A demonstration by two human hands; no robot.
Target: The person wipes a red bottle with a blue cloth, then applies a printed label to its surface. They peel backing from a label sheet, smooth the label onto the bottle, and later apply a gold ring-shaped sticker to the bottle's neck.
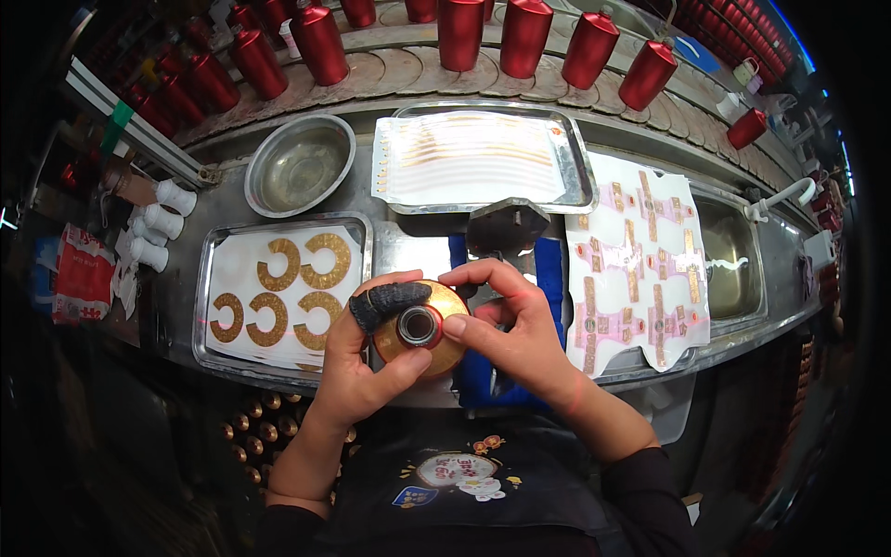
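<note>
Between my hands is a red bottle (419, 327), seen from above, its open neck facing up and a gold ring-shaped sheet (449, 357) over its shoulder. My left hand (360, 367) is closed around the bottle's left side. A dark knitted cover (390, 302) sheathes one of its fingers, which lies across the gold shoulder. On the other side, my right hand (520, 339) presses its thumb beside the neck, with its forefinger at the far rim. The bottle's lower body is hidden below the shoulder.
To the left, a tray (206, 288) bears gold C-shaped pieces (266, 318) near a metal bowl (302, 167). A strip-sheet tray (585, 186), a dark metal stand (508, 226) and blue cloth (549, 278) lie ahead. Label sheets (608, 278) and a sink (733, 251) are right; red bottles (524, 37) line the conveyor.
</note>
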